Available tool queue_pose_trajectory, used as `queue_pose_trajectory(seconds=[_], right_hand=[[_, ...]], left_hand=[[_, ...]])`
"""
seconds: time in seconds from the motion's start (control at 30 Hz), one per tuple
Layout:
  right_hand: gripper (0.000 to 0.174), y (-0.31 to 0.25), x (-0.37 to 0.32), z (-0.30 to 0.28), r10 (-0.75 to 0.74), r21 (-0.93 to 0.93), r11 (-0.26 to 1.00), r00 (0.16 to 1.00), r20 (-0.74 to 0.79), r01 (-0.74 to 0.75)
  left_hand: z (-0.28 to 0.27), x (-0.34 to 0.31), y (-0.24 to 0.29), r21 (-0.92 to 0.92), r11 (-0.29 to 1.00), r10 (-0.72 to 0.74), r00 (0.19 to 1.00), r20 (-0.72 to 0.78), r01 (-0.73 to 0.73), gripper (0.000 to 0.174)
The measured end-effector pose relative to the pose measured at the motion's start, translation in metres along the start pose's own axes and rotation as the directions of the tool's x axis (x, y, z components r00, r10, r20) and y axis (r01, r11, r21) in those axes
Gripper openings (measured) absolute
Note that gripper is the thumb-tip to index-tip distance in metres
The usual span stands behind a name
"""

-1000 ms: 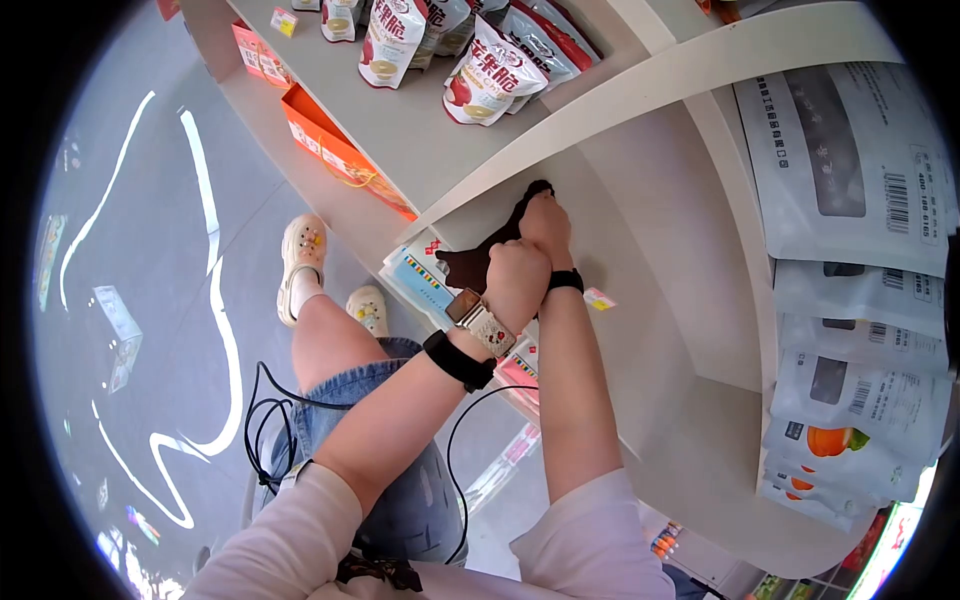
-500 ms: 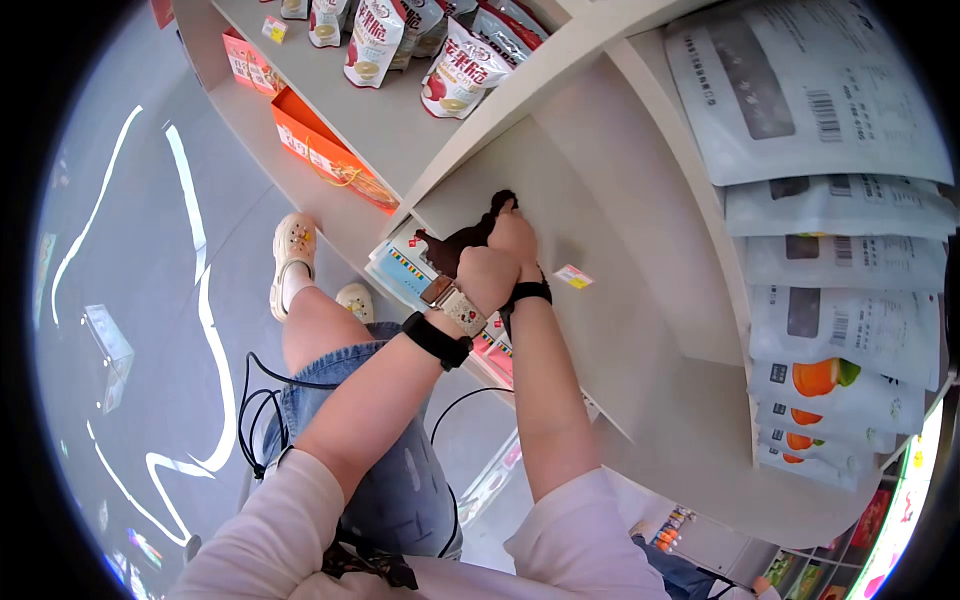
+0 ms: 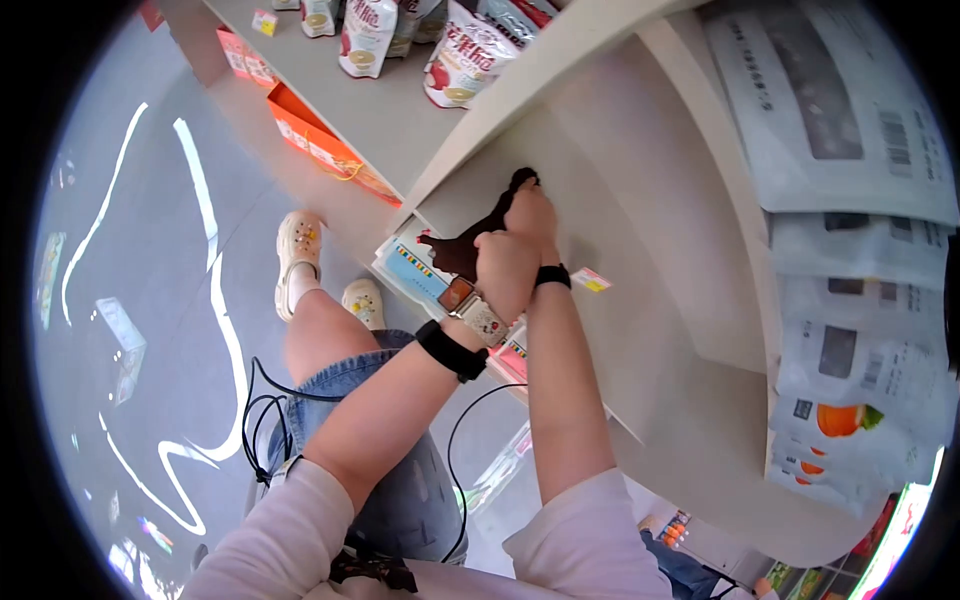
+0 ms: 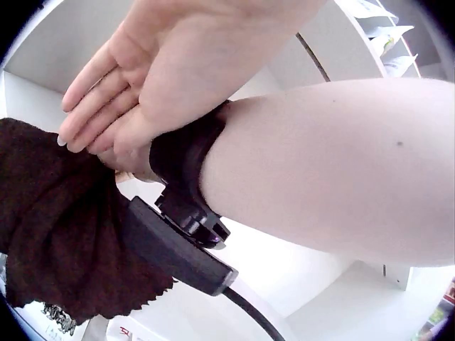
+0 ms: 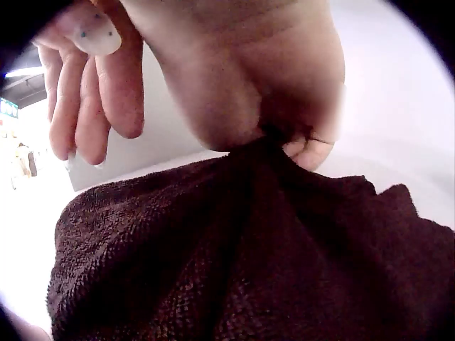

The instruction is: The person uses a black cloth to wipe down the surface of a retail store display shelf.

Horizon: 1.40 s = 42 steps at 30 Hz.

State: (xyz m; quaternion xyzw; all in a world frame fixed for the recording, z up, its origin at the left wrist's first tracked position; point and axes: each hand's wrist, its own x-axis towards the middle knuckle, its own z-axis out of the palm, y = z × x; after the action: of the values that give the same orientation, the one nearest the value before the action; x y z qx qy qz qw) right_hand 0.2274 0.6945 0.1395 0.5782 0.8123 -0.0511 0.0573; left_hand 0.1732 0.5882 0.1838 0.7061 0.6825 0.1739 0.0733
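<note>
My right hand point(image 3: 532, 215) grips a dark brown cloth point(image 3: 465, 248), low over the pale shelf near its front edge. In the right wrist view, the cloth point(image 5: 227, 249) is bunched at the grip and spreads downward in folds. My left hand point(image 3: 508, 272), with a watch point(image 3: 458, 293) on its wrist, overlaps the right wrist in the head view. Seen in the left wrist view, the left hand point(image 4: 178, 74) has its fingers extended beside the right wrist, palm showing. A black strap with a cabled device point(image 4: 185, 249) sits on the right wrist.
Blue and white boxes point(image 3: 410, 265) stand under the cloth at the shelf's front. A price tag point(image 3: 592, 280) lies right of the hands. White snack pouches point(image 3: 468, 55) stand on the neighbouring shelf, grey-white bags point(image 3: 840, 345) at right. An orange gift bag point(image 3: 320, 140) stands at left.
The head view has shifted slightly, left and then partly back. The right hand keeps its grip on the cloth and the left hand stays by the right wrist.
</note>
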Motion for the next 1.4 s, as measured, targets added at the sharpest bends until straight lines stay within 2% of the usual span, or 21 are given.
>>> queue_pose_trajectory(seconds=[0.03, 0.13, 0.17, 0.27, 0.37, 0.47, 0.57, 0.67, 0.7, 0.73, 0.8, 0.87, 0.9, 0.97, 1.07, 1.13, 1.2, 1.23, 1.33, 1.37, 1.4], right_hand=[[0.051, 0.001, 0.007, 0.002, -0.002, -0.015, 1.0, 1.0, -0.005, 0.002], [0.049, 0.0, 0.016, 0.003, 0.007, -0.037, 0.999, 1.0, -0.002, -0.007], [0.048, 0.001, 0.017, 0.0, 0.017, -0.044, 0.999, 1.0, -0.003, -0.017], [0.048, 0.001, 0.018, -0.001, 0.011, -0.057, 0.998, 0.999, -0.037, -0.013], [0.048, 0.003, 0.018, 0.004, 0.046, 0.028, 0.999, 0.997, -0.054, -0.044], [0.049, 0.0, 0.006, 0.001, 0.057, 0.033, 0.998, 0.993, -0.104, -0.054], [0.051, -0.003, -0.009, 0.002, 0.045, -0.004, 0.999, 0.998, -0.045, -0.045], [0.053, -0.005, -0.034, 0.007, 0.023, 0.032, 0.999, 1.0, -0.018, -0.022], [0.054, -0.004, -0.042, 0.012, 0.008, 0.048, 0.999, 1.0, -0.025, -0.007], [0.054, -0.005, -0.051, 0.012, -0.006, 0.065, 0.998, 0.999, -0.032, 0.008], [0.054, -0.009, -0.067, 0.009, 0.0, 0.077, 0.997, 0.999, -0.042, 0.004], [0.054, -0.012, -0.073, 0.007, 0.003, 0.083, 0.997, 0.998, -0.058, 0.002], [0.054, -0.014, -0.073, 0.007, 0.005, 0.079, 0.997, 0.998, -0.069, 0.0], [0.053, -0.015, -0.069, 0.009, 0.002, 0.073, 0.997, 0.997, -0.076, 0.003], [0.053, -0.017, -0.063, 0.003, 0.001, 0.065, 0.998, 0.999, -0.049, 0.002], [0.053, -0.014, -0.051, 0.003, 0.009, 0.059, 0.998, 0.999, -0.045, -0.006], [0.053, -0.013, -0.036, 0.004, 0.024, 0.052, 0.998, 0.998, -0.055, -0.021], [0.054, -0.012, -0.027, 0.006, 0.036, 0.05, 0.998, 0.997, -0.061, -0.033], [0.054, -0.008, -0.001, 0.01, 0.043, 0.027, 0.999, 0.997, -0.068, -0.041], [0.052, -0.005, 0.006, 0.01, 0.016, 0.008, 1.0, 0.997, -0.073, -0.015], [0.052, -0.004, 0.012, 0.007, 0.012, 0.005, 1.0, 0.997, -0.08, -0.011]], left_hand=[[-0.003, 0.004, 0.002, 0.035, 0.998, -0.046, 0.996, 0.079, 0.043, 0.003], [-0.005, 0.008, 0.003, 0.084, 0.992, -0.096, 0.994, 0.051, 0.092, 0.002], [-0.005, 0.01, 0.004, 0.079, 0.992, -0.109, 0.988, 0.106, 0.101, 0.003], [-0.008, 0.013, 0.005, 0.075, 0.991, -0.118, 0.986, 0.12, 0.109, 0.003], [-0.009, 0.01, 0.004, 0.061, 0.991, -0.121, 0.99, 0.075, 0.116, 0.004], [-0.011, 0.002, 0.001, 0.089, 0.995, -0.062, 0.994, 0.094, 0.054, 0.003], [-0.005, -0.012, -0.003, 0.001, 1.0, -0.018, 0.999, -0.028, 0.018, 0.004], [0.009, -0.024, -0.003, -0.168, 0.985, -0.025, 0.989, 0.144, 0.049, 0.01], [0.019, -0.031, -0.009, -0.224, 0.972, 0.083, 0.994, 0.067, -0.066, 0.014], [0.016, -0.035, -0.009, -0.26, 0.96, 0.105, 0.994, -0.007, -0.103, 0.013], [0.008, -0.04, -0.007, -0.236, 0.966, 0.13, 0.986, 0.101, -0.103, 0.014], [0.034, -0.044, -0.016, -0.203, 0.958, 0.206, 0.978, 0.004, -0.201, 0.011], [0.029, -0.044, -0.019, -0.181, 0.952, 0.243, 0.969, -0.04, -0.246, 0.013], [0.025, -0.039, -0.019, -0.212, 0.966, 0.168, 0.984, 0.065, -0.151, 0.01], [-0.02, -0.032, -0.007, -0.252, 0.968, 0.068, 0.966, 0.251, -0.003, 0.014], [-0.017, -0.02, 0.002, -0.184, 0.98, -0.004, 0.94, 0.34, 0.071, 0.016], [-0.006, -0.008, 0.003, -0.02, 0.993, -0.102, 0.914, 0.394, 0.119, 0.015], [-0.002, -0.008, -0.002, -0.041, 0.998, -0.041, 0.948, 0.316, 0.057, 0.012], [-0.017, -0.005, -0.009, -0.033, 0.999, -0.021, 0.999, 0.028, 0.022, 0.012], [-0.025, -0.002, -0.011, -0.067, 0.998, 0.003, 0.99, 0.14, 0.006, 0.008], [-0.03, -0.001, -0.012, -0.102, 0.995, -0.005, 0.993, 0.114, 0.017, 0.008]])
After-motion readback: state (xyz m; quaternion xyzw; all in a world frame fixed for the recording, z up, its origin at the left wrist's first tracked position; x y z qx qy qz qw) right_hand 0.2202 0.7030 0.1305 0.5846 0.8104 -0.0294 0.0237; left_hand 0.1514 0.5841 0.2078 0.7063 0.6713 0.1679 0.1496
